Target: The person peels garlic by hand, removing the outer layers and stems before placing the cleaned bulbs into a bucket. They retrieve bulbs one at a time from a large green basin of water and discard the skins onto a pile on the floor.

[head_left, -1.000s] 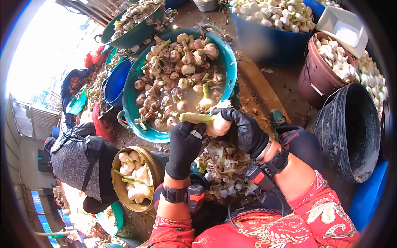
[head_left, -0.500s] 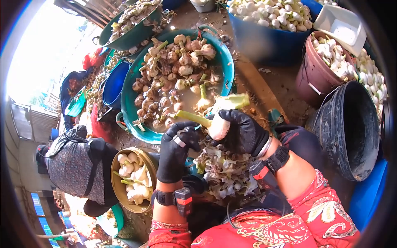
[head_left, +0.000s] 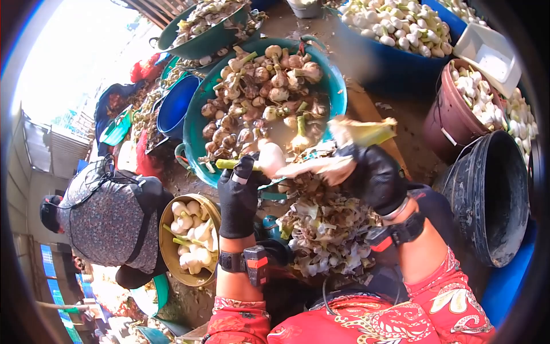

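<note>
- Corrugated wall panels [head_left: 35, 143] stand at the far left of my feed, and a co-worker in a patterned top [head_left: 103, 209] bends beside them.
- Yellowish bucket [head_left: 167, 252], with pale, cleaned garlic [head_left: 196, 262] inside, sits just left of the near forearm.
- Beyond it, the teal tub [head_left: 192, 114] bears brownish, unpeeled garlic [head_left: 260, 74] in murky water; those wet bulbs would likely feel slick.
- My left hand [head_left: 238, 203], black-gloved, has its grip closed around the green stem [head_left: 227, 164], close under the bulb. I judge that the best hold: firm and fibrous, with the round head left exposed.
- Garlic bulb [head_left: 271, 159], white and smooth, is up in the air between both hands, over the tub's near edge. I'd expect it to be light yet solid, easily bruised by hard fingertips and prone to roll if taken by its curved side.
- Outer skin [head_left: 321, 167] stretches from the bulb toward the other hand, limp and thin; I'd guess it tears under a sharp tug.
- Loose skins [head_left: 326, 238] lie heaped below, soft and papery.
- My right hand [head_left: 381, 180] is blurred, its grip apparently closed on that skin, with a stiffer leafy piece [head_left: 372, 133] sticking out above.
- Black bucket [head_left: 456, 195] leans at far right.
</note>
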Tool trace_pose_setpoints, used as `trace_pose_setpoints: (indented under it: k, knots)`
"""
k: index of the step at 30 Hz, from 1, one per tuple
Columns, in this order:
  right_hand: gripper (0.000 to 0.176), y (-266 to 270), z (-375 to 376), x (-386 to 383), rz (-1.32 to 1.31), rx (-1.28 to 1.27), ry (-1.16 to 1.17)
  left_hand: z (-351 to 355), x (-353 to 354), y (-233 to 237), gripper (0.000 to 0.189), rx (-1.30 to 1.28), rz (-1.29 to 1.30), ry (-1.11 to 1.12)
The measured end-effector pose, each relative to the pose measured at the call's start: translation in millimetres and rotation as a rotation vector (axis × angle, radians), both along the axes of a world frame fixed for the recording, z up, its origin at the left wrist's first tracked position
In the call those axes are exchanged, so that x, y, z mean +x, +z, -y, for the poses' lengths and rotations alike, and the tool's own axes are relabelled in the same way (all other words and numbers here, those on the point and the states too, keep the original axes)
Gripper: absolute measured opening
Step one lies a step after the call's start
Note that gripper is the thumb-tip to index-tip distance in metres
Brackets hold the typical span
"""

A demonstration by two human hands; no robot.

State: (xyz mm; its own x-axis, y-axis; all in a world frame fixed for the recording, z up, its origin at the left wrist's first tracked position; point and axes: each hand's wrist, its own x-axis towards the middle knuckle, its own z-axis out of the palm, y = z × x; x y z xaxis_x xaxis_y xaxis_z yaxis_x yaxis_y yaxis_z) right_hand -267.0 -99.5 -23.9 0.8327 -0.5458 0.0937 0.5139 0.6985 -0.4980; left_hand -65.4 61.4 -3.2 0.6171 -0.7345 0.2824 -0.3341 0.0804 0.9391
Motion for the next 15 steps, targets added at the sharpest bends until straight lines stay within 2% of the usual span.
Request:
trace_pose_setpoints:
  k: [3, 4, 5, 6, 7, 8, 9, 11, 12, 13, 14, 15]
  knots:
    - [0.022, 22, 17, -16, 0.106, 0.290, -0.013, -1, 2, 2, 0.027, 0.116, -0.009, 0.035]
    - [0.022, 22, 23, -20, 0.124, 0.431, -0.053, 4, -4, 14, 0.033, 0.001, -0.291, 0.051]
    - [0.022, 17, 31, -22, 0.124, 0.434, -0.055, 7, -10, 22, 0.039, -0.115, -0.575, 0.068]
    - [0.024, 8, 40, -23, -0.052, -0.041, -0.083, 6, -12, 25, 0.039, -0.084, -0.470, 0.040]
    - [0.027, 3, 43, -24, -0.228, -0.515, -0.107, 6, -15, 29, 0.039, -0.078, -0.470, 0.038]
    - [0.034, 27, 31, -23, -0.569, -0.639, 0.136, 8, -18, 32, 0.040, -0.087, -0.483, 0.032]
    - [0.042, 30, 31, -15, -0.884, -1.183, 0.438, 9, -21, 32, 0.040, -0.096, -0.498, 0.026]
    - [0.050, 8, 13, -13, -0.815, -1.666, 0.488, 10, -18, 30, 0.039, -0.083, -0.430, 0.003]
    - [0.050, 5, 5, -12, -0.815, -1.657, 0.494, 8, -18, 29, 0.039, -0.070, -0.358, -0.017]
    - [0.047, 15, -8, -4, -0.824, -1.406, 0.281, 8, -22, 26, 0.039, -0.063, -0.364, -0.015]
    - [0.045, 22, -16, 3, -0.819, -1.154, 0.074, 11, -28, 21, 0.037, 0.008, -0.200, -0.021]
    - [0.045, 24, -19, 7, -0.820, -1.152, 0.075, 13, -32, 17, 0.036, 0.079, -0.035, -0.028]
